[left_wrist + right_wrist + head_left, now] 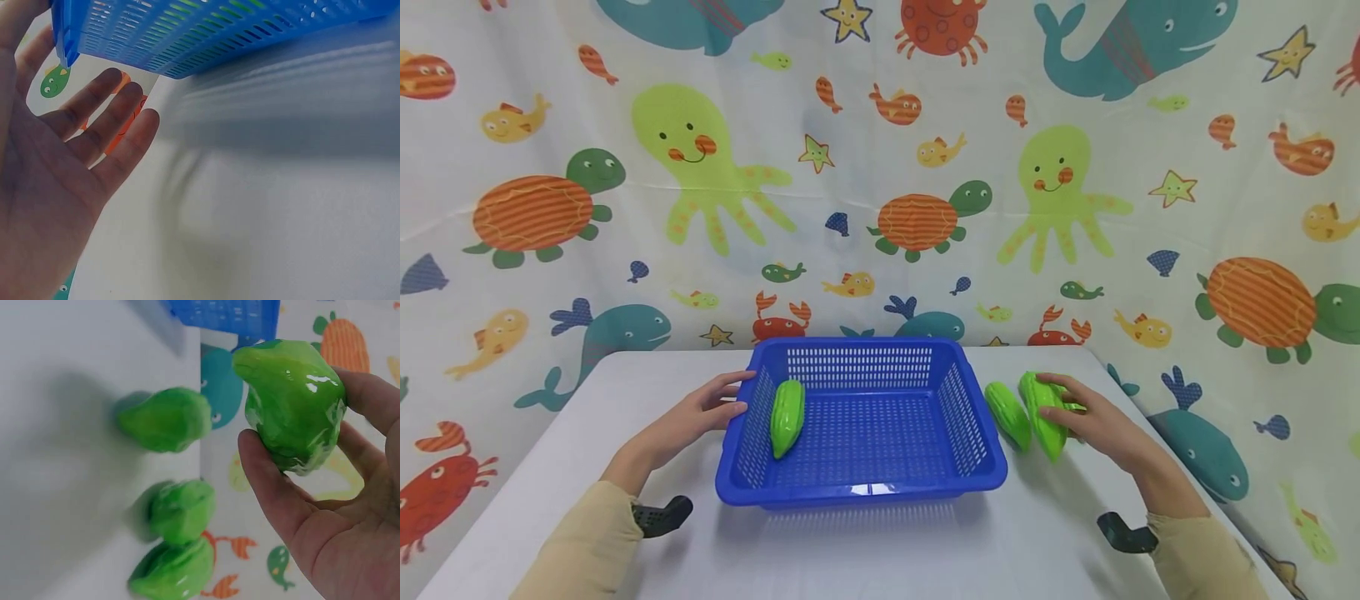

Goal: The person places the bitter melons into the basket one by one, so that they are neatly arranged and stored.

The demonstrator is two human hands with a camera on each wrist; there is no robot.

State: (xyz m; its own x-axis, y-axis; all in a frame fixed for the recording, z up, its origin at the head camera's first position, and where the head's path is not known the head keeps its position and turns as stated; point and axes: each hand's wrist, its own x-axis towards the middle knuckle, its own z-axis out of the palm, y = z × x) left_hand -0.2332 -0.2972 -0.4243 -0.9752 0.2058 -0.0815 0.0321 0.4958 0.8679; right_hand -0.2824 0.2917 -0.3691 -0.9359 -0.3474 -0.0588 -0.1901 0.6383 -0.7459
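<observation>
Right grip point(1093, 417) pinching green vegetable point(1036, 417), frame right | left grip point(696, 415) loosely touching basket point(925, 487) | seeming light, slippery (glossy) | mid-body likely suiting hold

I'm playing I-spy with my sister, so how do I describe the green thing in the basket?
Find the big blue basket on the white table. Inside, by the wall near the left hand, lies a long, glossy green thing. It's the only one in there: the other green things are outside, in or near the right hand.
</observation>
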